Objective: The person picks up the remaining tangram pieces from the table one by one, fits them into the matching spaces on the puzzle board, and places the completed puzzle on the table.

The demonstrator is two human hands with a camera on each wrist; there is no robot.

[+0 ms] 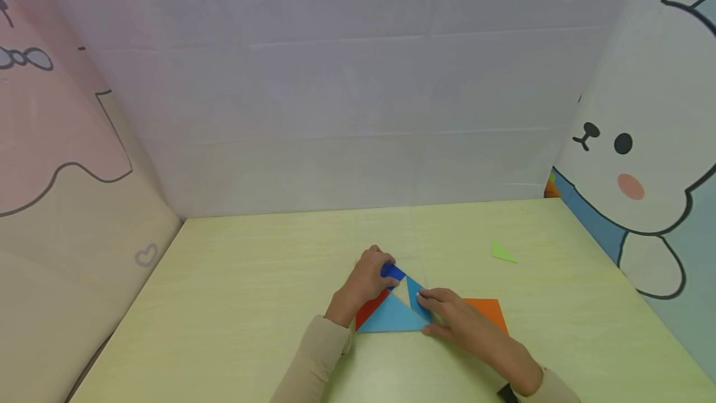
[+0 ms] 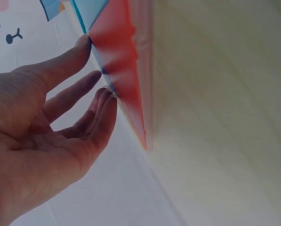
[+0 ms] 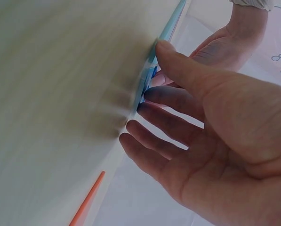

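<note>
Flat coloured tangram pieces lie together on the table. In the head view, my left hand (image 1: 365, 277) touches a dark blue piece (image 1: 394, 272) with thumb and fingertips, partly covering it. A red triangle (image 1: 367, 308) lies below that hand, beside a large light blue triangle (image 1: 391, 318). My right hand (image 1: 463, 321) rests its fingertips on a mid-blue piece (image 1: 414, 294), its thumb at the light blue triangle's right corner. A small bare gap shows between the blue pieces. The wrist views show the fingers of the left hand (image 2: 60, 117) and right hand (image 3: 201, 127) loosely bent.
An orange piece (image 1: 488, 311) lies partly hidden behind my right hand and forearm. A small green triangle (image 1: 503, 252) sits apart, farther back on the right of the pale wooden table (image 1: 252, 278). Printed cloth walls border the table's back and sides.
</note>
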